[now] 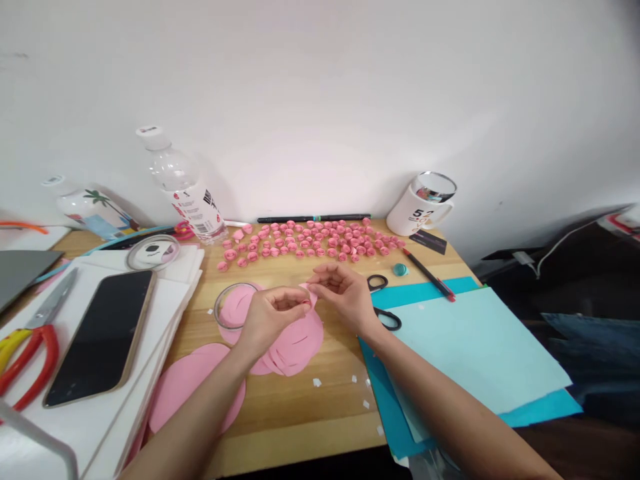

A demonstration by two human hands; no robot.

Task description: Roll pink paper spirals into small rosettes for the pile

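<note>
Between both hands is a small pink paper strip [311, 295], partly hidden by the fingers. My left hand [274, 315] is closed, pinching its curled end between thumb and fingertips. With thumb and forefinger, my right hand [343, 292] grips the other end, fingers bent. Below them lie overlapping pink paper circles [300, 343] with curved cuts. A clear tape roll [217, 308] rests on more pink paper to the left. Behind the hands, many small rolled pink paper roses [320, 241] are spread in rows. A larger pink paper disc [200, 373] is partly covered by my left forearm.
Black-handled scissors [389, 320] lie partly under my right wrist, by blue paper sheets [480, 347]. A white mug [415, 207] and clear bottle [185, 187] stand near the wall. A phone [103, 337] and red-yellow scissors [37, 340] rest on white sheets at left.
</note>
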